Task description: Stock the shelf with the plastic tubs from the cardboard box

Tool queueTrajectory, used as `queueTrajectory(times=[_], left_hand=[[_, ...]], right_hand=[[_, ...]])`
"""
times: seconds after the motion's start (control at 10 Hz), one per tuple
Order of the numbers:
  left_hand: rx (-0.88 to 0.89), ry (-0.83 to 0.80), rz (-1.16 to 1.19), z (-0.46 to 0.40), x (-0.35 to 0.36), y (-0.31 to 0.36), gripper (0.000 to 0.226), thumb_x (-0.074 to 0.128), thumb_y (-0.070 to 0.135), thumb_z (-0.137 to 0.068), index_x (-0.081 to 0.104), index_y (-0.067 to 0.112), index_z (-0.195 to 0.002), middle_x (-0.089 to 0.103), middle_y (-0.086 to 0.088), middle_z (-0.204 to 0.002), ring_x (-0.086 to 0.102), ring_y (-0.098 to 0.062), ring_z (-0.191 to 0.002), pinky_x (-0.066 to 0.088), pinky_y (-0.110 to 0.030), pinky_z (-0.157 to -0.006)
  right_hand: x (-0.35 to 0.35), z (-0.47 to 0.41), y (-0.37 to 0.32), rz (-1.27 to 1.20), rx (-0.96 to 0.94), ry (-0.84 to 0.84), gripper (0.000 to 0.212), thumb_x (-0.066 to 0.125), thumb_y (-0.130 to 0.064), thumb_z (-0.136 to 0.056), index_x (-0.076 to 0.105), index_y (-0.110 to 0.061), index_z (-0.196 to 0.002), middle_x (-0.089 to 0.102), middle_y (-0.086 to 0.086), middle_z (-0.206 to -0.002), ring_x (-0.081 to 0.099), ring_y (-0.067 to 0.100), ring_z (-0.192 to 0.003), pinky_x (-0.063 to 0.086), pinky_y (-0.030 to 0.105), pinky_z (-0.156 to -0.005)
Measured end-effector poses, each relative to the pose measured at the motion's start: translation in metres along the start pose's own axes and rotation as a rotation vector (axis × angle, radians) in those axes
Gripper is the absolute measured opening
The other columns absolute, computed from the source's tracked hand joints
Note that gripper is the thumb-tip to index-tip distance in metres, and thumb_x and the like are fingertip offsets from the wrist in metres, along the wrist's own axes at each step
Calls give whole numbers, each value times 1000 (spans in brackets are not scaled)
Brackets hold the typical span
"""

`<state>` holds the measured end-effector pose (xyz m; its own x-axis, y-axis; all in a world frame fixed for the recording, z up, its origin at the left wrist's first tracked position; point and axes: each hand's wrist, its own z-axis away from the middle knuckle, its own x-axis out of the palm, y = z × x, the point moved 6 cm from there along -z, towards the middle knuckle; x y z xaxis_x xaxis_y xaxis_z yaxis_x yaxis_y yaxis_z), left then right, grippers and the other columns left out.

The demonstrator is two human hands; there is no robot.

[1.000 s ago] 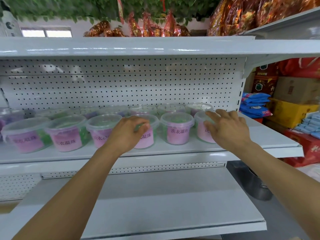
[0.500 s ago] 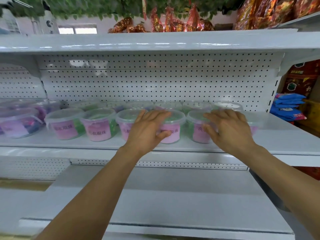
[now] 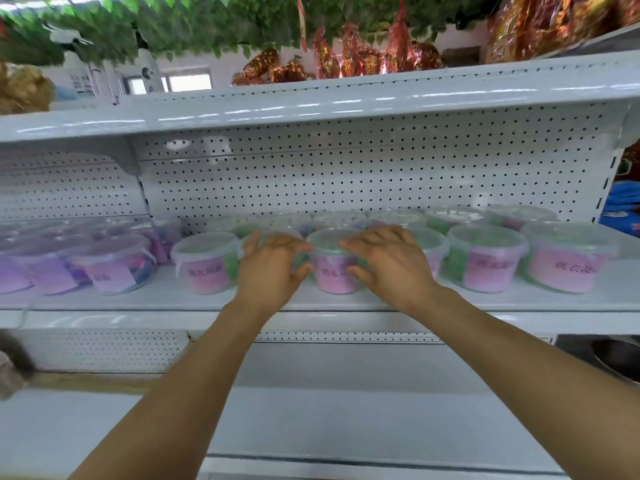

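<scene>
Hands reach out side by side to the middle shelf (image 3: 346,303) of a white metal rack, both at the front row of clear plastic tubs with pink labels. The left hand (image 3: 273,271) curls over one tub (image 3: 266,237), fingers on its lid and thumb down the near side, so most of that tub is hidden. The right hand (image 3: 388,265) lies with spread, slightly bent fingers over the lid of the next tub but one (image 3: 429,247), its thumb toward the tub between the hands (image 3: 334,268); whether it grips or only rests there, I cannot tell. That middle tub stands upright, touched or nearly touched by both thumbs. More tubs stand left of the left hand (image 3: 206,263) and right of the right hand (image 3: 485,259), with a second row behind them against the perforated back panel (image 3: 346,174). Farther left of the hands are wider tubs with purple contents (image 3: 110,265), blurred. Below the arms a bare lower shelf (image 3: 311,410) juts out. Above the top shelf hang green leaves (image 3: 207,22) and red-gold foil packets (image 3: 346,60).
</scene>
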<state>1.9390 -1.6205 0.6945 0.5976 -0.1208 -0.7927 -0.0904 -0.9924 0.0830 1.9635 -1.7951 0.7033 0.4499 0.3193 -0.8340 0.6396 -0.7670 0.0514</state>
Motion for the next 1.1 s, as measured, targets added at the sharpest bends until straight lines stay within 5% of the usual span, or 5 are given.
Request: queueTrajectory(times=[0.2, 0.4, 0.6, 0.8, 1.1], left_hand=[[-17, 41, 66, 13, -22, -50, 45, 64, 40, -85, 56, 35, -129, 52, 12, -138, 42, -13, -132, 11, -45, -118], [-139, 40, 126, 40, -47, -153, 55, 54, 54, -81, 62, 22, -125, 61, -2, -130, 54, -25, -121, 39, -46, -105], [-177, 16, 283, 39, -44, -180, 25, 64, 27, -90, 68, 25, -115, 63, 0, -126, 54, -21, -120, 43, -33, -96], [-175, 79, 164, 37, -48, -178, 25, 65, 32, -88, 69, 27, -112, 63, -2, -121, 50, -24, -118, 45, -38, -91], [-127, 28, 12, 42, -53, -170, 39, 61, 42, -88, 58, 31, -125, 58, 2, -130, 45, -24, -123, 35, -38, -96]], right_hand=[[6, -6, -7, 35, 109, 3, 31, 54, -33, -92, 60, -34, -122, 61, -5, -130, 45, 21, -129, 28, 35, -100], [8, -15, -42, 51, 87, 159, 36, 67, -24, -77, 67, -24, -113, 70, 2, -107, 63, 29, -102, 45, 43, -88], [25, -49, -102, 48, 12, 116, 29, 58, -30, -82, 71, -26, -107, 72, 1, -103, 64, 27, -100, 43, 40, -91], [34, -53, -109, 47, 147, 163, 23, 57, -31, -83, 72, -28, -99, 73, -1, -94, 64, 28, -95, 43, 39, -82], [22, -41, -123, 40, 252, 90, 41, 52, -33, -91, 52, -28, -132, 53, -2, -135, 44, 25, -125, 29, 40, -102]])
